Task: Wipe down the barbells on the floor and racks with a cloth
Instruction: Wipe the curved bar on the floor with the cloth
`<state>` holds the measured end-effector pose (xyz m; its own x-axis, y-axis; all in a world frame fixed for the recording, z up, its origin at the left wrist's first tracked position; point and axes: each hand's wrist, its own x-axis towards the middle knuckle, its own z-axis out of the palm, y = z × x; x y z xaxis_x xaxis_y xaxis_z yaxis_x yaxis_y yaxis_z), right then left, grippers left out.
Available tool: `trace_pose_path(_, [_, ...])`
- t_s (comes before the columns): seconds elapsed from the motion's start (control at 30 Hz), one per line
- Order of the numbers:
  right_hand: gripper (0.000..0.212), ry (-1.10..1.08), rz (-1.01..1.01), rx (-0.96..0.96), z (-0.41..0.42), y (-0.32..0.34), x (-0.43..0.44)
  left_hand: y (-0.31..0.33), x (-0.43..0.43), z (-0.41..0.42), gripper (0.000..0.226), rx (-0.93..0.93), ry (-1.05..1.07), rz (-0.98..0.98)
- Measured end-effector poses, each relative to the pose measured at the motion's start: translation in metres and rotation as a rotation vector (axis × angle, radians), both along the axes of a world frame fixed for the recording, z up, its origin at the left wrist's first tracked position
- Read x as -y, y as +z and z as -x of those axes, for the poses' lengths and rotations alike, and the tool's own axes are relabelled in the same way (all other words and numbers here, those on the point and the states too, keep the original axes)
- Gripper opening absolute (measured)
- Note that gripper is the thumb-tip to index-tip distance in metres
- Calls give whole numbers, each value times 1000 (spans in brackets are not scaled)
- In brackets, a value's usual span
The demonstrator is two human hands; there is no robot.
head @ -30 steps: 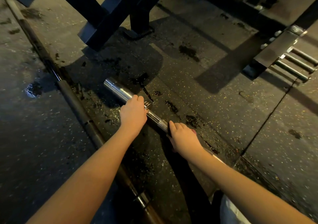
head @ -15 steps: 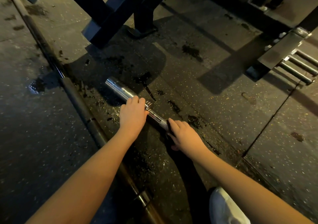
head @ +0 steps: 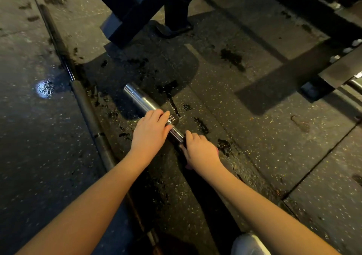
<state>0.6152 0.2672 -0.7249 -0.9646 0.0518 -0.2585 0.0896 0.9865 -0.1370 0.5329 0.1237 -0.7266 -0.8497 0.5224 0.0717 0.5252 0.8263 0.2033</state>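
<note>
Head cam, looking down at the gym floor. The barbell (head: 141,100) lay diagonally on the wet, speckled rubber floor (head: 254,137). Its chrome sleeve pointed to the far left, just short of the dark rack frame (head: 137,10).

The left hand (head: 150,131) was clamped over the collar where sleeve meets shaft, fingers curled right round it to pin the bar. The right hand (head: 201,151) sat just near of it on the shaft, fingers wrapped over too. A pink sliver poked out from under the palm, probably the cloth (head: 217,151), but it was too hidden to swear to.

Compared with a second earlier, honestly not much had changed. The left hand hadn't budged, and the right had crept a touch up the shaft toward the collar. So I'd say the wiping was only working that short stretch by the collar, with the rest of the bar left to do.

A second barbell (head: 88,115) lay off to the left, well apart and untouched. A white shoe (head: 248,245) sat at the near edge.
</note>
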Motion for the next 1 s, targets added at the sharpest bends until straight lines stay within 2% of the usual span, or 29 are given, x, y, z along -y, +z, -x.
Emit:
trace_pose_path(0.1, [67,-23,101,-36,-48,-7,-21,4,-2,5,49,34,-13,3])
trace_pose_path(0.2, [92,-65,131,-90,-101,-21,-38,4,-2,7,49,39,-30,23])
trace_pose_path(0.23, [89,-90,104,-136,-102,-28,-40,4,-3,7,49,36,-25,27])
trace_pose_path(0.3, [62,-96,53,-192,-86,-34,-38,3,-5,5,49,30,-6,34])
trace_pose_path(0.37, [43,-114,47,-127,-62,-18,-32,6,-11,6,48,28,-6,56])
trace_pose_path(0.4, [42,-126,51,-65,-53,-11,-30,7,-14,8,48,25,-9,68])
trace_pose_path(0.5, [43,-143,66,-44,-29,-7,-30,8,-25,12,48,8,0,103])
trace_pose_path(0.63, [39,-77,113,-122,-8,-9,-29,10,-37,15,47,9,10,143])
trace_pose_path(0.77, [54,-42,287,-170,-73,-26,-54,15,-34,15,46,53,-13,124])
trace_pose_path(0.87, [67,-78,225,-241,-116,-37,-60,18,-31,11,45,74,-9,77])
trace_pose_path(0.93, [62,-98,171,-235,-107,-40,-56,19,-30,10,47,93,7,82])
trace_pose_path(1.0, [46,-115,156,-219,-81,-31,-48,20,-32,11,49,118,8,105])
